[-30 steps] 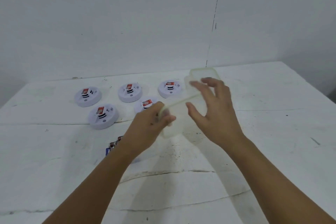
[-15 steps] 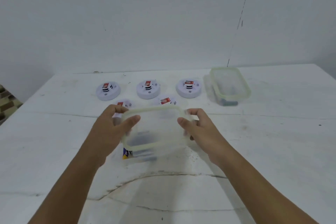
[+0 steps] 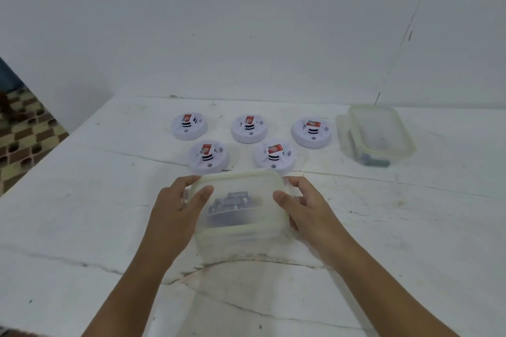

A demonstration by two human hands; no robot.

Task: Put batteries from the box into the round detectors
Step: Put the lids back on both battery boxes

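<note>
A translucent plastic box (image 3: 241, 230) with a pale lid sits on the white table in front of me. Dark batteries (image 3: 232, 204) show dimly through the lid. My left hand (image 3: 178, 210) grips the box's left side, thumb on the lid. My right hand (image 3: 304, 208) grips its right side the same way. Several round white detectors lie beyond the box, backs up with red labels: three in the far row (image 3: 189, 126) (image 3: 248, 128) (image 3: 311, 132) and two nearer (image 3: 208, 156) (image 3: 274, 158).
A second translucent box (image 3: 379, 135) stands at the far right of the table (image 3: 410, 227), with something dark at its near corner. The wall rises right behind the table. The table's left edge drops to a patterned floor (image 3: 22, 139).
A second ago my hands held a lid up near the far box. I then brought it down over the batteries, and now both hands hold the lidded box on the table.
</note>
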